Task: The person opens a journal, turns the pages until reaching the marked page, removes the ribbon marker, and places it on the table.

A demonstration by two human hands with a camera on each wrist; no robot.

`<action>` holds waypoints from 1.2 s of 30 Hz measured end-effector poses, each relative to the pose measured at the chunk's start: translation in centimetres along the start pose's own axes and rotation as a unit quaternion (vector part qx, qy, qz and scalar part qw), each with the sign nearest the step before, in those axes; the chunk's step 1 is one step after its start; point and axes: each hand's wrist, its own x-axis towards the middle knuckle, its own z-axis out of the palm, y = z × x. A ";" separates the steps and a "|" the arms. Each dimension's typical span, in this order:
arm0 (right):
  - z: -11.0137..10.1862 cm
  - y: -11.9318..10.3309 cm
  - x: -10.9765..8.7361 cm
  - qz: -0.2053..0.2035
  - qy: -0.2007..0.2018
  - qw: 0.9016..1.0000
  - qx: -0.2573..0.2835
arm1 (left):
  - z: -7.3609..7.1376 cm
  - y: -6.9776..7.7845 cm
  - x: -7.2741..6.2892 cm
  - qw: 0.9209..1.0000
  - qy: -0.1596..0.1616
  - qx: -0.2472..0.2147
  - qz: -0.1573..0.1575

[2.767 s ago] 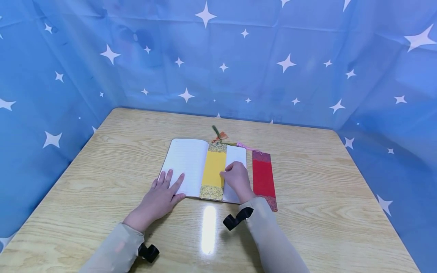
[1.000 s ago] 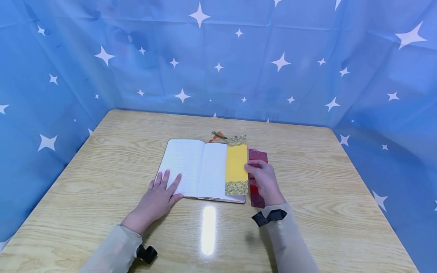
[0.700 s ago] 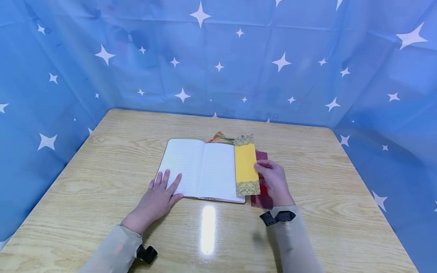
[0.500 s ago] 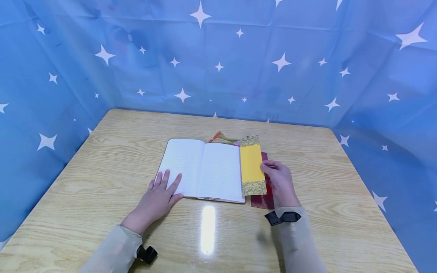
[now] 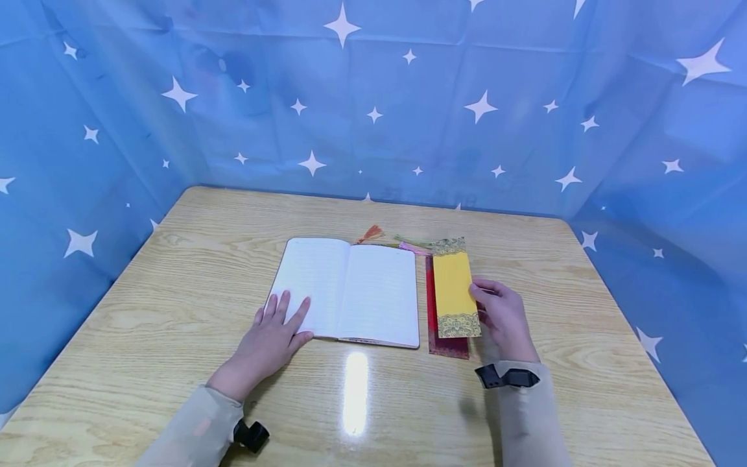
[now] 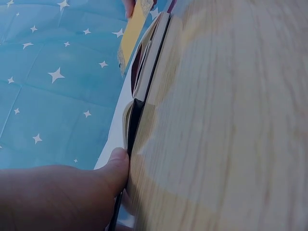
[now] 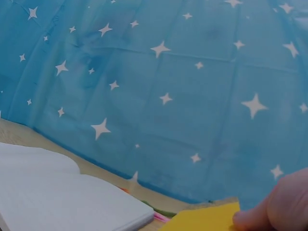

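A notebook (image 5: 379,295) lies open on the table, its pages pale and lined. My left hand (image 5: 271,337) rests with spread fingers on the lower left corner of its left page; in the left wrist view the thumb (image 6: 115,168) lies at the book's edge. To the right of the notebook, my right hand (image 5: 503,314) pinches the right edge of a yellow bookmark (image 5: 455,285) with ornate patterned ends. It is raised over a red bookmark (image 5: 432,305), covering most of it. In the right wrist view the yellow bookmark (image 7: 207,219) shows beside the thumb.
An orange tassel (image 5: 371,232) lies behind the notebook. A green tassel (image 5: 411,240) and a pink tassel (image 5: 413,248) lie near its top right corner. A blue star-patterned cloth (image 5: 373,97) stands behind the wooden table (image 5: 583,311).
My right hand has drawn the yellow bookmark rightward off the notebook's right page and over the red bookmark. The green tassel trails after it. My left hand has stayed on the left page.
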 end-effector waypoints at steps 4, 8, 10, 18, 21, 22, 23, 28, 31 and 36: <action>-0.9 0.1 -0.1 0.000 0.001 1.000 0.000 | 0.2 -0.1 0.0 1.000 0.000 0.000 -0.002; -2.0 0.3 -0.1 0.003 0.004 1.000 -0.008 | 0.2 -0.2 -0.1 1.000 0.002 0.002 -0.004; -2.6 0.4 -0.2 0.006 0.009 1.000 -0.019 | 0.2 -0.2 -0.1 1.000 0.003 0.003 -0.004; -4.2 1.0 -0.4 0.017 0.031 0.997 -0.062 | 0.1 -0.1 -0.1 1.000 0.006 0.004 -0.002; -4.5 1.2 -0.4 0.012 0.043 0.996 -0.076 | 0.0 0.0 -0.1 1.000 0.007 0.003 -0.001; -4.6 1.3 -0.4 0.010 0.047 0.996 -0.080 | -0.1 0.0 -0.1 1.000 0.008 0.002 -0.002; -4.7 1.4 -0.4 0.009 0.050 0.995 -0.082 | -0.1 0.1 -0.1 1.000 0.008 0.001 -0.001; -4.7 1.7 -0.3 -0.002 0.073 0.993 -0.090 | 0.0 0.0 0.0 1.000 0.009 0.001 -0.001; -4.6 2.0 -0.3 -0.032 0.096 0.985 -0.140 | 0.0 -0.1 0.0 1.000 0.010 0.002 0.000; -4.3 2.2 -0.3 -0.075 0.125 0.959 -0.241 | 0.1 -0.1 0.0 1.000 0.013 -0.001 0.000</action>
